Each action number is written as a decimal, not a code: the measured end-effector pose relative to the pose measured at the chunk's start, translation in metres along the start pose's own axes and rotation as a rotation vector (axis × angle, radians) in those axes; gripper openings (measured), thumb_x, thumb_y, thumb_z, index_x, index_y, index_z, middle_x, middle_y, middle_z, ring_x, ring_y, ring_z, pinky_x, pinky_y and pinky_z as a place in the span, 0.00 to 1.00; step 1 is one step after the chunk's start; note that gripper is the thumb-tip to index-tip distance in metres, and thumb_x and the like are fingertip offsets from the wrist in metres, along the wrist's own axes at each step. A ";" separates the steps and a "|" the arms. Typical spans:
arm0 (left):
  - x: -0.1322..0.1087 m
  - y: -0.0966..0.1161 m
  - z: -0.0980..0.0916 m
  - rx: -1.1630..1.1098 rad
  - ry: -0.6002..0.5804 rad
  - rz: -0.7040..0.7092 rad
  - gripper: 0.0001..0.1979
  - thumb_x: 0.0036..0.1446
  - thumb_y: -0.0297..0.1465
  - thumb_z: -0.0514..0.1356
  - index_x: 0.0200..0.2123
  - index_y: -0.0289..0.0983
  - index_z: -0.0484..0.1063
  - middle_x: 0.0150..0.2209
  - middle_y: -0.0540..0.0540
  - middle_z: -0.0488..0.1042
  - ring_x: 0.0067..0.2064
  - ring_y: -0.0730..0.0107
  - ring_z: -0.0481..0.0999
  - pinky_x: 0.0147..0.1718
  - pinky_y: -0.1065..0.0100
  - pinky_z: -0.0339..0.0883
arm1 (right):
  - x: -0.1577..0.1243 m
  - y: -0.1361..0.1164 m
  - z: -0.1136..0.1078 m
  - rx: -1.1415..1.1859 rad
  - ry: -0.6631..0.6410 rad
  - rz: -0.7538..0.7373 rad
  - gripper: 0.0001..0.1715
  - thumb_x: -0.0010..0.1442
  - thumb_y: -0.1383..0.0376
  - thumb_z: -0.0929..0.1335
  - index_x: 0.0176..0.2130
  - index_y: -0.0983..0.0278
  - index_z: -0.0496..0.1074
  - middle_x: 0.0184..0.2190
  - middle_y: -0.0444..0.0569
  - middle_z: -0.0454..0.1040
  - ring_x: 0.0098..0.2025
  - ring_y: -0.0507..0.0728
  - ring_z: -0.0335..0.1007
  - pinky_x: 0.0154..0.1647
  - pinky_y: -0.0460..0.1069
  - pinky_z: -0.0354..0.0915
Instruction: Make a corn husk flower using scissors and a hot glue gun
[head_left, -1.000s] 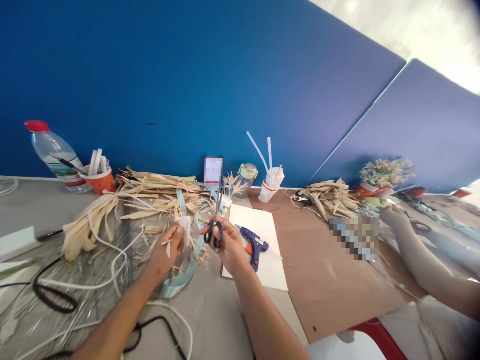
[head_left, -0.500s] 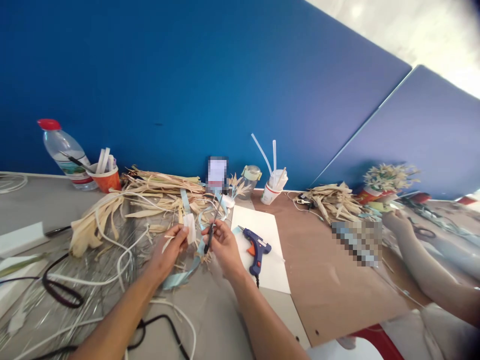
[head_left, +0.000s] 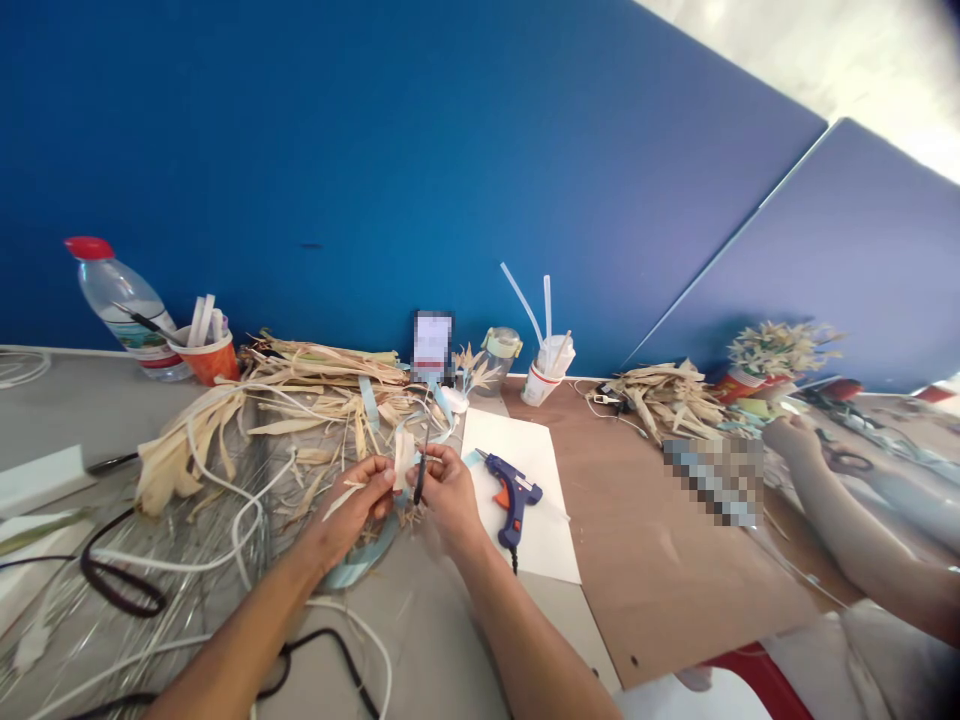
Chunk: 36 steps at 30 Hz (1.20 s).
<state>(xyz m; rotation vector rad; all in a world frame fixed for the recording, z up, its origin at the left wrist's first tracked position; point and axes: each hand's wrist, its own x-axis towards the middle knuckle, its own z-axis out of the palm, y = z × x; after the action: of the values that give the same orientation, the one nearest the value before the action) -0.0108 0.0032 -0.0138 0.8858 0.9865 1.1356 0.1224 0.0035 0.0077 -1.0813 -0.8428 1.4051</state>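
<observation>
My left hand (head_left: 365, 495) pinches a pale piece of corn husk (head_left: 403, 462) that stands up from the fingertips. A thin husk strip (head_left: 341, 500) also pokes out of that hand. Close beside it, my right hand (head_left: 448, 490) is closed round dark-handled scissors (head_left: 420, 478), their blades pointing up and away from me. The blades are right next to the husk piece; whether they touch it I cannot tell. Under the hands lie a light blue ribbon (head_left: 360, 568) and small husk scraps. A blue glue gun (head_left: 514, 497) rests on white board (head_left: 551, 545) to the right.
Dried husks (head_left: 322, 360) and white cables (head_left: 240, 530) spread over the left side. Along the blue partition (head_left: 375, 150) stand a bottle (head_left: 124, 310), an orange cup (head_left: 206, 358), a phone (head_left: 433, 345), a jar (head_left: 501, 360) and a white cup (head_left: 541, 384). A co-worker's arm (head_left: 847, 520) reaches in at right.
My left hand has moved right with the husk piece, closing the gap to the scissors. The right hand has stayed nearly in place, with the scissors turned more upright.
</observation>
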 end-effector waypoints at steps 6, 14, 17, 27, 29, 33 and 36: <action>0.001 -0.004 -0.003 0.060 -0.129 -0.053 0.13 0.47 0.40 0.65 0.31 0.37 0.70 0.19 0.54 0.65 0.16 0.79 0.57 0.16 0.75 0.45 | -0.003 0.003 0.003 -0.118 0.072 -0.118 0.20 0.45 0.68 0.68 0.41 0.64 0.64 0.21 0.39 0.71 0.23 0.50 0.66 0.23 0.45 0.61; 0.004 -0.006 -0.003 0.128 -0.103 -0.010 0.12 0.46 0.38 0.65 0.29 0.36 0.70 0.22 0.54 0.66 0.20 0.78 0.60 0.18 0.75 0.48 | -0.003 0.008 0.002 -0.217 0.099 -0.221 0.21 0.47 0.67 0.67 0.43 0.64 0.65 0.26 0.41 0.72 0.27 0.52 0.69 0.26 0.45 0.62; 0.004 -0.006 -0.005 0.072 -0.093 -0.024 0.12 0.47 0.39 0.65 0.28 0.36 0.69 0.20 0.54 0.65 0.19 0.80 0.57 0.18 0.75 0.46 | -0.003 0.005 0.003 -0.151 0.068 -0.160 0.21 0.45 0.65 0.67 0.42 0.64 0.64 0.22 0.38 0.69 0.22 0.50 0.66 0.23 0.44 0.59; 0.008 -0.001 -0.008 -0.098 0.066 0.059 0.12 0.47 0.36 0.65 0.27 0.35 0.68 0.20 0.55 0.65 0.18 0.83 0.56 0.19 0.77 0.48 | -0.007 -0.003 0.000 -0.234 -0.012 -0.162 0.22 0.44 0.65 0.67 0.42 0.64 0.63 0.23 0.38 0.66 0.23 0.49 0.62 0.24 0.44 0.59; 0.010 -0.002 -0.010 -0.099 0.113 0.107 0.12 0.46 0.36 0.65 0.27 0.35 0.68 0.20 0.56 0.65 0.19 0.82 0.57 0.19 0.77 0.49 | -0.012 -0.003 0.001 -0.362 -0.061 -0.189 0.23 0.45 0.65 0.67 0.43 0.65 0.64 0.24 0.39 0.66 0.24 0.49 0.62 0.25 0.44 0.59; 0.009 0.002 -0.006 -0.137 0.166 0.134 0.11 0.46 0.36 0.65 0.27 0.35 0.67 0.20 0.56 0.65 0.19 0.81 0.57 0.18 0.76 0.50 | -0.019 -0.002 0.000 -0.694 -0.144 -0.288 0.23 0.48 0.65 0.67 0.46 0.66 0.67 0.23 0.40 0.66 0.24 0.50 0.61 0.25 0.44 0.57; 0.006 0.008 -0.002 -0.211 0.197 0.144 0.11 0.44 0.34 0.66 0.26 0.35 0.67 0.19 0.57 0.64 0.18 0.82 0.57 0.18 0.77 0.50 | -0.022 0.000 -0.001 -0.877 -0.180 -0.364 0.22 0.50 0.65 0.67 0.46 0.65 0.68 0.24 0.42 0.69 0.25 0.51 0.62 0.26 0.45 0.57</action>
<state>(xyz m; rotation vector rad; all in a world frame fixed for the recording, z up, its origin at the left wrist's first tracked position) -0.0145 0.0105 -0.0078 0.6925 0.9519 1.4429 0.1221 -0.0184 0.0104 -1.3473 -1.7819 0.8170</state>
